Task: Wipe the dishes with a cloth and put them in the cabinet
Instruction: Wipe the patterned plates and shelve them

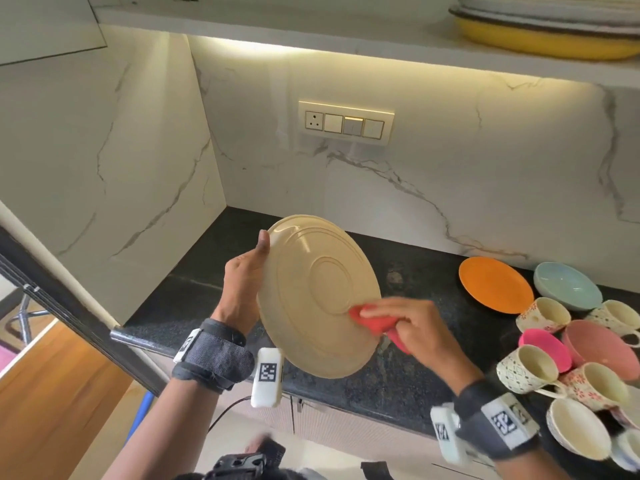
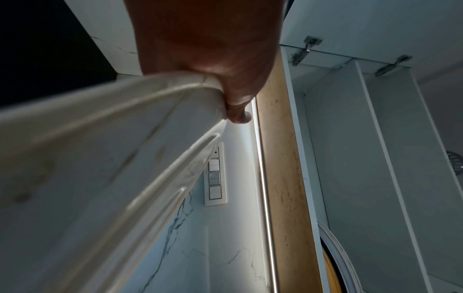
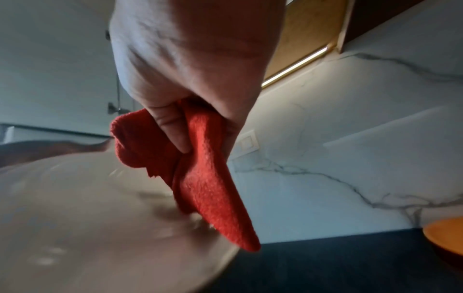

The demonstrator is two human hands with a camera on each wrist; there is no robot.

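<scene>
Plate-wiping step, underside of a cream plate (image 1: 318, 296) exposed. Left hand (image 1: 242, 282) grips the plate's left rim, thumb on the near face, holding it tilted on edge above the black counter (image 1: 398, 375). Right hand (image 1: 412, 327), on the plate's lower right, bunches a red cloth (image 1: 372, 322) in curled fingers and presses it against the plate beside the raised foot ring. Cloth and foot ring touch; wiping therefore appears under way rather than finished.

Right of the plate, on the counter: an orange plate (image 1: 495, 284), a pale blue bowl (image 1: 568, 285), pink bowls and patterned cups (image 1: 530, 372), all seemingly empty and, by judgement, not yet wiped. Above and right of the plate, the cabinet shelf (image 1: 311, 29) already carries a yellow dish (image 1: 540, 41) with pale plates stacked in it. Stowing the plate would call for a lift up and rightward, the left hand being its carrier.
</scene>
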